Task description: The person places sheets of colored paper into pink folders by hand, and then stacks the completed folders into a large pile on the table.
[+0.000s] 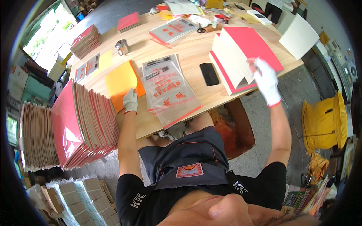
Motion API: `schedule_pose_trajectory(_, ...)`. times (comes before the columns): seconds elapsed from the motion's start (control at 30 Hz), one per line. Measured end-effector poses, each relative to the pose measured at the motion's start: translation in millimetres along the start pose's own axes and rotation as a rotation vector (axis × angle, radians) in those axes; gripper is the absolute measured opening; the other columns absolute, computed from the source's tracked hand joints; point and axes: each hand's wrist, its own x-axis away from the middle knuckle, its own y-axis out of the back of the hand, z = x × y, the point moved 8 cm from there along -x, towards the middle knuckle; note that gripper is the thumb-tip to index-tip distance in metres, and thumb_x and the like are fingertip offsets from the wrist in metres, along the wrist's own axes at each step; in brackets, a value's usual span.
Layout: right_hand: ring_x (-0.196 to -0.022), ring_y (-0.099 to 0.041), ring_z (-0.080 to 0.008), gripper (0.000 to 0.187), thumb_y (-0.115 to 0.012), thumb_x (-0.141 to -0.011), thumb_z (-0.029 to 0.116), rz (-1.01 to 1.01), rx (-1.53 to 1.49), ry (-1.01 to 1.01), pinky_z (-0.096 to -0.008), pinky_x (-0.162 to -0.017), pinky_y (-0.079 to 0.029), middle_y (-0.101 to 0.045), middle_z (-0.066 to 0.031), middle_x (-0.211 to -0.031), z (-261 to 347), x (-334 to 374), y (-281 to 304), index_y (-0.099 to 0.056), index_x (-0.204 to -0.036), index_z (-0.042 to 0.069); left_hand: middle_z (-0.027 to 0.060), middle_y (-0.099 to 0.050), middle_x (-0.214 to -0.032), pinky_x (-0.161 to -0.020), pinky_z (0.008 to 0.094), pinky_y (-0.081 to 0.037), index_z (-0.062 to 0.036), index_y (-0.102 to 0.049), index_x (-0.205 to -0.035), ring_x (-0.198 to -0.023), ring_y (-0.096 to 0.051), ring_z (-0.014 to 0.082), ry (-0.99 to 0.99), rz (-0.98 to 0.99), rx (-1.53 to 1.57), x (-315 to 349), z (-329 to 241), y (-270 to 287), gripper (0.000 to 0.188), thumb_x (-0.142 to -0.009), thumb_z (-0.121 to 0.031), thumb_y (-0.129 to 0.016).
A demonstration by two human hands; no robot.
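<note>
Both of my hands wear white gloves with red cuffs. My left hand [130, 101] is closed on the near right edge of an orange-yellow paper sheet [121, 81], which lies on the left of the table with more orange below it. My right hand [265, 80] is at the near right side of a thick stack of red-and-white cards [252, 43]. Its fingers are bent against the edge of the upper cards, which tilt up and leave a wedge-shaped gap above the lower ones. Between my hands are clear plastic bags with red print [169, 88] and a black phone [209, 74].
Tall stacks of red folders [81, 120] rise at the left table edge. A metal mug [121, 47], smaller red stacks [128, 22], more bags [173, 30] and scissors [201, 30] lie farther back. A white board [299, 37] overhangs the right edge. A yellow bag [324, 122] stands right.
</note>
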Motion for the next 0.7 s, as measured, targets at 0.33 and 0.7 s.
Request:
schedule_pose_trajectory(0.33,-0.108,-0.057,-0.0331,0.054,-0.068,-0.077,0.045,0.255,0.669,-0.168,-0.0454,-0.089,-0.047,-0.059,-0.0160,-0.110,-62.0,-21.9,9.5,-0.057,-0.116,0.010,0.0158,-0.067,-0.094,-0.078,0.0454,-0.049,-0.0107,-0.066,-0.097,-0.093,-0.063,0.0337,0.095,0.297,-0.153,14.8,-28.1,32.9,0.030,-0.079,-0.034,-0.061)
schedule_pose_trajectory(0.7,-0.088,-0.061,-0.0160,0.036,-0.066,-0.086,0.019,0.369,0.131,-0.277,-0.0282,-0.078,-0.048,-0.063,-0.0134,-0.101,-124.8,-38.4,7.6,-0.056,-0.110,-0.006,0.0027,-0.054,-0.126,-0.101,0.0420,-0.042,-0.0215,-0.056,-0.121,-0.124,-0.045,0.0252,-0.009,0.488,-0.203,23.3,-16.7,25.4,0.056,-0.070,-0.031,-0.078)
